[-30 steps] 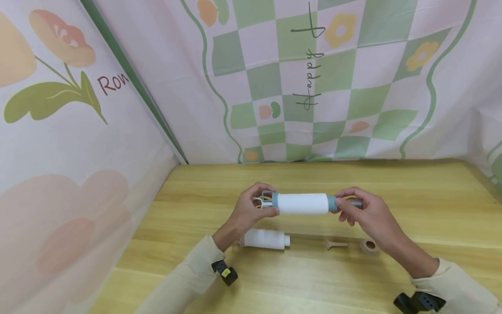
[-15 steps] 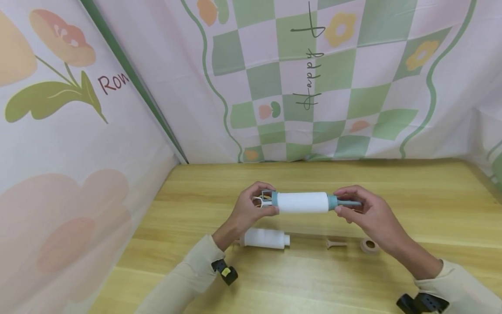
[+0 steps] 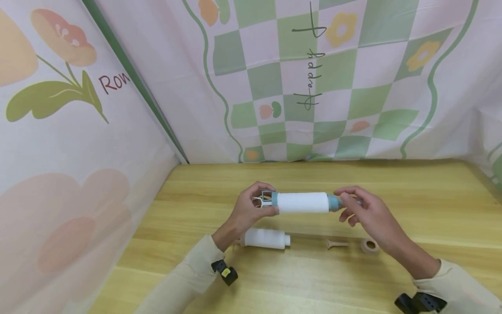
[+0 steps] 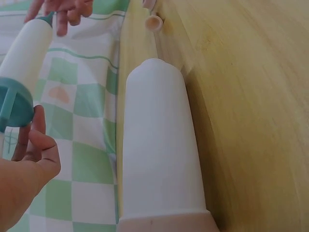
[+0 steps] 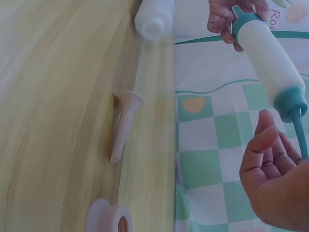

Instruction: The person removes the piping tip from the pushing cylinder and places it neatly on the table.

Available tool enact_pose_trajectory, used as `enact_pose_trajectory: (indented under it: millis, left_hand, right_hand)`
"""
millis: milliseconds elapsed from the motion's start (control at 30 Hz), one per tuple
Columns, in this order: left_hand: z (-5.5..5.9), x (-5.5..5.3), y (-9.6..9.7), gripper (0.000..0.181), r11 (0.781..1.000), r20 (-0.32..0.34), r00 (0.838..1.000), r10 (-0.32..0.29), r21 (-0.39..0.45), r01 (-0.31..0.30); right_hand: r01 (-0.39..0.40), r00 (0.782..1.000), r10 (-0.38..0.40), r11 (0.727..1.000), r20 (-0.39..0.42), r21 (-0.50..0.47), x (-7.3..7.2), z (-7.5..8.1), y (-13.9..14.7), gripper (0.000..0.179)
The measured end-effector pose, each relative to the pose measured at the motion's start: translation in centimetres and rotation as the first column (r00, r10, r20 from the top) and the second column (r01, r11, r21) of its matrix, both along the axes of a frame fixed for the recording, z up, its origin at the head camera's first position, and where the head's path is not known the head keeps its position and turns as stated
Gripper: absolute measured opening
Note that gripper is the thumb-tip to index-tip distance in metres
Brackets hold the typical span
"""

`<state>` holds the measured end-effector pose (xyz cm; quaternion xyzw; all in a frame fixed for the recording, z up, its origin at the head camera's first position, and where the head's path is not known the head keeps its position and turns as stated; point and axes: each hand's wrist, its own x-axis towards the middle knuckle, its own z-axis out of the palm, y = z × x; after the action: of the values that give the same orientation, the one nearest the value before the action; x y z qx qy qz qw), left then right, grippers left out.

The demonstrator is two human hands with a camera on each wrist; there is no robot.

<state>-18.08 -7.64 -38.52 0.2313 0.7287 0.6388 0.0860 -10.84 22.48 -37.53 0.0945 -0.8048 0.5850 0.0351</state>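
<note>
- Beyond the hands, the checked cloth reads "Happy"; the left panel, "Ron".
- Between the hands, the white bottle: probably light, smooth, slightly soft.
- Left hand grips its teal end, I think the firmer place.
- Right hand curls loosely near the nozzle; if it pinches, I cannot tell.

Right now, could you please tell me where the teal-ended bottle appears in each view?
Head: the teal-ended bottle is below and right of centre.
Left wrist: upper left, cut by the edge.
Right wrist: upper right.
Shared landmark: the white bottle lying on the table.
</note>
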Motion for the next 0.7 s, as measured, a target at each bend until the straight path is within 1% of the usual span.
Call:
enact_pose_trajectory:
  millis: [133, 233, 433, 700]
  left_hand:
    - [-0.03, 0.05, 0.09, 0.044, 1.0, 0.008, 1.0, -0.009, -0.004, 0.009]
    - [0.01, 0.12, 0.14, 0.044, 1.0, 0.011, 1.0, -0.011, -0.008, 0.012]
    - [-0.01, 0.16, 0.12, 0.043, 1.0, 0.03, 0.999, -0.012, -0.012, 0.013]
    - [0.04, 0.33, -0.02, 0.043, 1.0, 0.052, 0.999, -0.007, -0.008, 0.007]
  right_hand:
    - [0.009, 0.997, -0.006, 1.0, 0.083, -0.026, -0.11, 0.11, -0.12, 0.043]
    - [0.021, 0.994, -0.018, 0.999, 0.105, -0.028, -0.1, 0.19, -0.16, 0.044]
    - [0.045, 0.995, -0.048, 0.998, 0.083, 0.036, 0.09, 0.22, -0.34, 0.041]
    - [0.021, 0.998, -0.023, 0.999, 0.05, 0.035, 0.19, 0.14, -0.38, 0.038]
